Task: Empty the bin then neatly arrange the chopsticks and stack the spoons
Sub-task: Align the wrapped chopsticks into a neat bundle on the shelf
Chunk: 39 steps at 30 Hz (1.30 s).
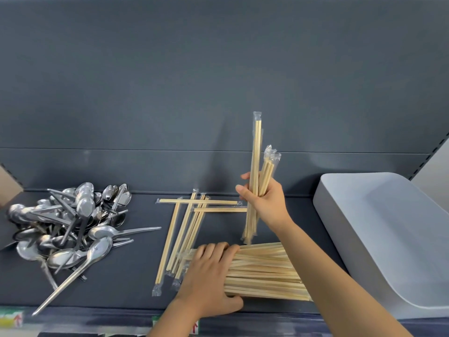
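My right hand [264, 201] grips a small bunch of wrapped chopsticks [256, 154] upright above the shelf, their lower ends near the big pile. My left hand [213, 278] rests on the left end of a large flat pile of wrapped chopsticks [267, 271] at the shelf's front, thumb under its near edge. More loose wrapped chopsticks [187, 229] lie crossed on the dark shelf between pile and spoons. A heap of metal spoons [73, 222] sits tangled at the left. The grey bin [388, 234] lies on its side at the right, with nothing visible in it.
The dark shelf [136, 283] has a back wall close behind. A cardboard box edge [7, 188] shows at the far left. Price labels [14, 319] run along the shelf's front lip. One spoon handle [56, 295] reaches almost to the front edge.
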Each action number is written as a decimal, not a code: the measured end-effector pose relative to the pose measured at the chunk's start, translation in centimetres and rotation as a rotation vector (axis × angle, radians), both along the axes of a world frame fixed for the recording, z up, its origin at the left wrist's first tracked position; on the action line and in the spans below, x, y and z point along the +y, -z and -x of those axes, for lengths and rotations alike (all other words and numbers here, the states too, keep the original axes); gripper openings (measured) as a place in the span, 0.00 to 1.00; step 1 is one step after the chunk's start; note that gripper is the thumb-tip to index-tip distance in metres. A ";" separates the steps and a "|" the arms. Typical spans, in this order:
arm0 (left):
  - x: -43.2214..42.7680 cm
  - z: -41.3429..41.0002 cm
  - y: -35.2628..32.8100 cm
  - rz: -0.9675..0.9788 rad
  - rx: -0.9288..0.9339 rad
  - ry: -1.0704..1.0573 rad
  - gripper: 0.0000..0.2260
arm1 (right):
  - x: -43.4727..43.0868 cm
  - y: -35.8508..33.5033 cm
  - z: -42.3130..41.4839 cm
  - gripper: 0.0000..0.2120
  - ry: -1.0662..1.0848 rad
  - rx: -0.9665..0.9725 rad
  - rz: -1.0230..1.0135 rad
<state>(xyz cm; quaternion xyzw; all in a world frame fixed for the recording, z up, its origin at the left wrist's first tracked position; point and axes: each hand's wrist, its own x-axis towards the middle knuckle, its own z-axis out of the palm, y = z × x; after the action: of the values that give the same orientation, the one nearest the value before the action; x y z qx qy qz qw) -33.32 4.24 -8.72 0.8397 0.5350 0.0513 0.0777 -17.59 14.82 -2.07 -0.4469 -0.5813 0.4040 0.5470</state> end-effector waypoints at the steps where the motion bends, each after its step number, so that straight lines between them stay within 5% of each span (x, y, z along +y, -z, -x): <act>1: 0.0 0.0 0.0 0.001 -0.002 0.000 0.41 | 0.0 0.1 0.0 0.08 -0.007 -0.015 -0.003; 10: 0.0 0.0 0.0 -0.003 0.014 0.000 0.41 | -0.2 2.8 0.0 0.07 0.026 0.019 0.089; 18: 0.0 0.0 -0.1 -0.016 -0.003 0.000 0.41 | 0.2 1.3 0.5 0.18 0.202 0.006 0.028; 20: 0.0 0.0 0.0 -0.013 0.003 0.002 0.41 | 0.6 -0.2 0.4 0.17 0.172 -0.160 -0.027; 25: -0.1 0.0 0.1 -0.023 -0.007 0.005 0.41 | 1.0 0.7 -0.3 0.27 -0.211 -1.240 0.003; 27: -0.1 -0.1 0.1 -0.031 -0.027 0.007 0.41 | 0.4 2.4 -0.7 0.30 -0.299 -1.421 0.037; 39: -0.4 -0.1 0.5 -0.079 -0.013 -0.027 0.42 | -1.1 5.2 -1.4 0.17 -0.464 -1.131 0.160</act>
<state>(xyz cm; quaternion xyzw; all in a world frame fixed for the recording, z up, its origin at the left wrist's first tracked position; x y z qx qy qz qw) -33.23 3.84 -9.25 0.8345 0.5432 0.0787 0.0473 -16.24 13.68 -7.30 -0.4935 -0.8314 0.2550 0.0165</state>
